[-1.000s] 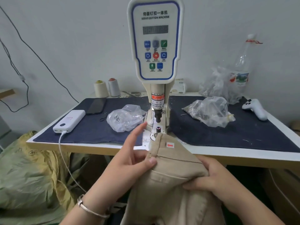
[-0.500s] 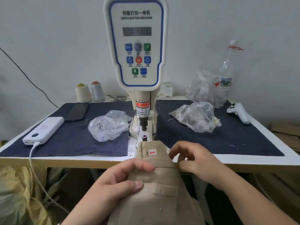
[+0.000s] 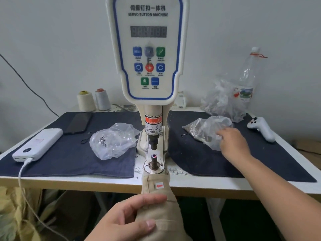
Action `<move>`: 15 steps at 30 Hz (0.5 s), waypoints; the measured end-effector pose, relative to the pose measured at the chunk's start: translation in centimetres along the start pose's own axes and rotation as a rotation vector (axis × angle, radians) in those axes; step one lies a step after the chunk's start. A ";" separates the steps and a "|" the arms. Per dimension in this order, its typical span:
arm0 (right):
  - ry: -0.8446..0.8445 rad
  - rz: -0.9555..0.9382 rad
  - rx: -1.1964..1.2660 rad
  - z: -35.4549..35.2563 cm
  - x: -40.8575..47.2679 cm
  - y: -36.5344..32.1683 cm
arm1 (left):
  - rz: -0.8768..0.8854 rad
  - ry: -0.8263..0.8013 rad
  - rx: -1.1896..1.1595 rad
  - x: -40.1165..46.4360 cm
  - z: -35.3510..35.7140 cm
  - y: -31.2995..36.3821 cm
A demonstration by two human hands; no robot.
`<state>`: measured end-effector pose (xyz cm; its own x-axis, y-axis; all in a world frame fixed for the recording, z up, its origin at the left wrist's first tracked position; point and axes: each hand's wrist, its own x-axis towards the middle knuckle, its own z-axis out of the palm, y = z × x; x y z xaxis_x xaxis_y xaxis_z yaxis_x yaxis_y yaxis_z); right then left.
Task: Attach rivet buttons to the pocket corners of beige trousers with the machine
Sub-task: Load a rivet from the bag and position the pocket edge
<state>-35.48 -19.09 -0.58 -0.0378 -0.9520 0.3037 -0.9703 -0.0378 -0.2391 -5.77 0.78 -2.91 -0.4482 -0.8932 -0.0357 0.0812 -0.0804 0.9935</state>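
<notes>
Beige cotton trousers (image 3: 161, 206), gripped by the left hand (image 3: 125, 221) at the table edge just short of the machine's metal post (image 3: 154, 161), show no rivet yet, while the right hand (image 3: 232, 141), fingers loose, reaches the clear plastic rivet bag (image 3: 206, 129).

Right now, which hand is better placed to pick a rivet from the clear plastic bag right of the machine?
Right. The right hand already reaches onto the clear plastic bag of metal parts, fingers at its opening. The left hand grips the beige trousers below the table edge.
</notes>
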 end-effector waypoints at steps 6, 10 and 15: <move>-0.380 0.014 -0.031 0.0 3.8 -1.9 | 0.001 -0.009 -0.026 -0.3 0.1 0.1; -0.315 -0.101 -0.158 0.2 4.3 -1.6 | 0.001 0.002 -0.062 -0.4 -0.1 0.9; -0.336 -0.046 -0.138 0.5 4.8 -2.0 | -0.002 0.153 -0.145 -0.6 -0.2 1.2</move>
<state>-33.60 -23.71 0.94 0.0649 -0.9978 -0.0146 -0.9931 -0.0632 -0.0985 -5.18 1.16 -1.75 -0.3094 -0.9487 -0.0648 0.2128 -0.1355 0.9677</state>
